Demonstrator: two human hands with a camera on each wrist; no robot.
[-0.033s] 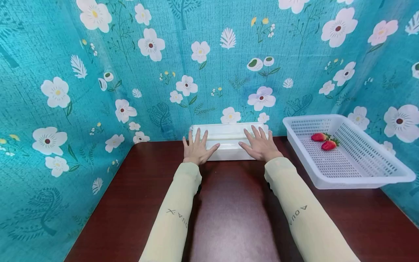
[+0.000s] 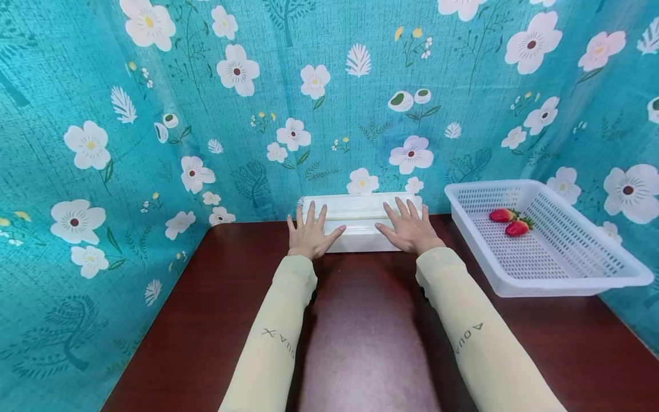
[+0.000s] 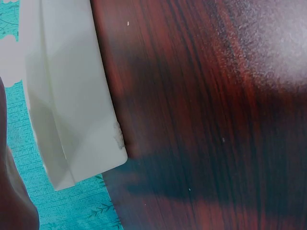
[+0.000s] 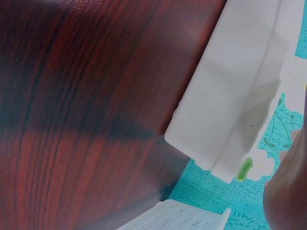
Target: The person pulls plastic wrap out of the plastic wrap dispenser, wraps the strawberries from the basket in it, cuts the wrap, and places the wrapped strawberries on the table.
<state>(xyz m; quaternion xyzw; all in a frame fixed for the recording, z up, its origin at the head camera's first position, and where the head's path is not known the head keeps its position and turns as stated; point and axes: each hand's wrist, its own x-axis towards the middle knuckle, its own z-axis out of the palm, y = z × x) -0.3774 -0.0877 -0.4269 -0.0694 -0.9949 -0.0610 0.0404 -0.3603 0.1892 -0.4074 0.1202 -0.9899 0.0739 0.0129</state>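
At the back edge of the table, against the cloth, stands a long white box (image 2: 362, 244) with a ridge running along its length. My left hand (image 2: 311, 234) lies over its left end with fingers spread and straight. Over the right end is my right hand (image 2: 409, 230), its fingers likewise fanned out. Both thumbs point inward along the front of the box. The left wrist view shows one end of the white box (image 3: 79, 105), and the right wrist view the other end (image 4: 220, 91). Neither hand grips anything.
A white perforated basket (image 2: 571, 282) stands at the right of the dark wooden table (image 2: 370, 343), holding two strawberries (image 2: 517, 228). Blue flowered cloth (image 2: 329, 109) hangs along the back and both sides.
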